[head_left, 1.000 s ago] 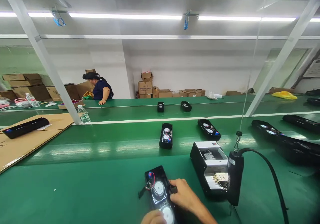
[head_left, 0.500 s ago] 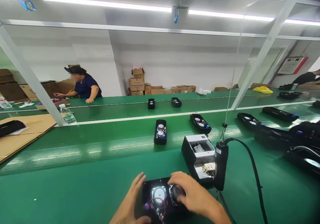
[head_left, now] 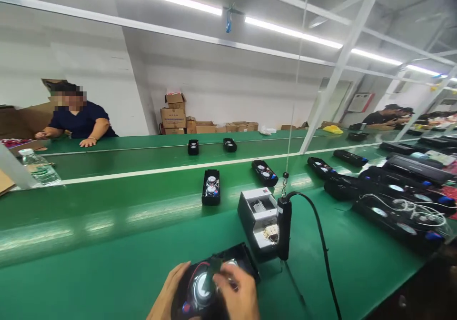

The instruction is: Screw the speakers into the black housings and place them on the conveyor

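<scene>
Green surface (head_left: 107, 277) in use: a black speaker box (head_left: 203, 289) sits between both hands, near side. Left hand (head_left: 167, 291) grips its edge; fingers of the right hand (head_left: 238, 291) pinch a small dark piece (head_left: 214, 265), blurred, over it. Printing on stacked cartons (head_left: 173, 118) is illegible.

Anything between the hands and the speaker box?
Left hand: nothing visible, it holds the speaker box at its left side. Right hand: a small dark piece, blurred, is pinched in its fingers above the box. The hanging tool is off to the right, not in between.
</scene>
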Demonstrator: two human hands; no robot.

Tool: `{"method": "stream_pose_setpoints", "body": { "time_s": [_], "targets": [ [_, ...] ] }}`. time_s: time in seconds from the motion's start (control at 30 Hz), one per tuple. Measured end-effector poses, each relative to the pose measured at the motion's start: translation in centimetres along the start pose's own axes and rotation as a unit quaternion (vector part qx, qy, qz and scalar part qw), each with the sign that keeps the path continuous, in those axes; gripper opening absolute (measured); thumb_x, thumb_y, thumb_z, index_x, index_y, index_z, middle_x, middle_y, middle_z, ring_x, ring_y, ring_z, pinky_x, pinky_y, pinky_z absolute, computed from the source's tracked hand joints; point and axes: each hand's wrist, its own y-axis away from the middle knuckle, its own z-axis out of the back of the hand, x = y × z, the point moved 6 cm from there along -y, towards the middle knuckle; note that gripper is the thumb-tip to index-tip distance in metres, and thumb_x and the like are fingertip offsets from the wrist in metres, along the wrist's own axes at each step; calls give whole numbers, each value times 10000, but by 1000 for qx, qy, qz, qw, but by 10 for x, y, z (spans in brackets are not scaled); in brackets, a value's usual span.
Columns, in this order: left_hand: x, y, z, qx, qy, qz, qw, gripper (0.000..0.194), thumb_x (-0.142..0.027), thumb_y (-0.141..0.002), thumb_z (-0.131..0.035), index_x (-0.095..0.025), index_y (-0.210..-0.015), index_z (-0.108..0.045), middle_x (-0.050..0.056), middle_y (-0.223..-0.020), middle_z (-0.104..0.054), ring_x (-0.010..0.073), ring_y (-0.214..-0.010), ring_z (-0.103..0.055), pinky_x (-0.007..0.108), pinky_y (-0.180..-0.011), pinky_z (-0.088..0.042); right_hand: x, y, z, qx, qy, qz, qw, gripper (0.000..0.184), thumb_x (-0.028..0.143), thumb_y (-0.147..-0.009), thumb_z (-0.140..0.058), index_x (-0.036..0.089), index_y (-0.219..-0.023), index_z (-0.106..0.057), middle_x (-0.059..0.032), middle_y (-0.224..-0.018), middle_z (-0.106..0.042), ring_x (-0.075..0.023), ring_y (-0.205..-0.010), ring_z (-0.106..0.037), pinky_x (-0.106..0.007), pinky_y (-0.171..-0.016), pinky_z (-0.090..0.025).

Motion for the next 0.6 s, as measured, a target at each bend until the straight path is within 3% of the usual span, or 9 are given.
{"method": "stream_pose_setpoints", "body": {
  "time_s": [0.07, 0.1, 0.17, 0.23, 0.3, 0.37, 0.43, 0.6],
  "targets": [
    [-24, 8, 3, -14, 0, -7, 1000, 1043, -463, -657, -896, -325, -1567, -404, 147, -1635, -432, 420, -1472, -477, 587, -1184, -466, 18, -11, 14, 14, -56, -24, 998, 328, 501, -948, -686, 198, -1004, -797, -85, -986, -812, -273, -903, -760, -329, -810, -593],
    [-35, 11, 5, -22, -3, -5, 1000, 1065, -413, -665, -900, -339, -1583, -364, 141, -1688, -339, 427, -1492, -445, 593, -1176, -475, 31, -16, 19, 43, -53, 10, 998, 307, 479, -971, -669, 199, -999, -791, -77, -982, -809, -256, -900, -752, -322, -814, -580],
    [-56, 14, 10, -35, -39, 2, 999, 1073, -267, -645, -901, -365, -1568, -363, 119, -1747, -184, 438, -1509, -412, 595, -1146, -505, 59, -20, 22, 138, 23, 147, 979, 229, 381, -1025, -620, 217, -1007, -778, -49, -967, -804, -216, -885, -726, -316, -815, -532],
    [-76, 14, 11, -33, -91, -18, 995, 1024, -112, -591, -871, -365, -1490, -450, 95, -1764, -110, 449, -1540, -347, 630, -1170, -467, 77, -12, 20, 227, 158, 284, 918, 220, 231, -1061, -540, 231, -1005, -753, -19, -930, -791, -184, -832, -690, -322, -775, -468],
    [-93, 11, 8, -10, -144, -59, 988, 920, -32, -544, -841, -336, -1360, -545, 77, -1769, -82, 461, -1581, -241, 698, -1227, -348, 80, -4, 16, 276, 298, 350, 844, 256, 102, -1038, -493, 221, -983, -712, -8, -882, -767, -178, -768, -654, -340, -718, -411],
    [-104, 8, 0, 22, -191, -91, 977, 766, -13, -539, -823, -291, -1217, -600, 79, -1771, -85, 464, -1598, -181, 741, -1252, -249, 76, 0, 11, 304, 399, 356, 788, 237, 37, -985, -512, 205, -966, -678, -12, -862, -745, -190, -737, -636, -357, -673, -377],
    [-108, 4, -8, 47, -231, -99, 967, 633, -15, -566, -807, -256, -1118, -614, 99, -1765, -133, 451, -1598, -195, 743, -1255, -239, 73, 3, 5, 334, 449, 349, 752, 216, 18, -943, -546, 195, -981, -665, -19, -891, -742, -206, -750, -644, -367, -647, -365],
    [-103, -1, -19, 71, -274, -88, 955, 429, -75, -627, -829, -227, -983, -644, 139, -1716, -302, 450, -1576, -270, 762, -1229, -268, 72, 4, -4, 386, 485, 326, 713, 241, 24, -942, -566, 204, -1037, -694, -19, -964, -742, -218, -830, -670, -361, -694, -404]
  ]
}}
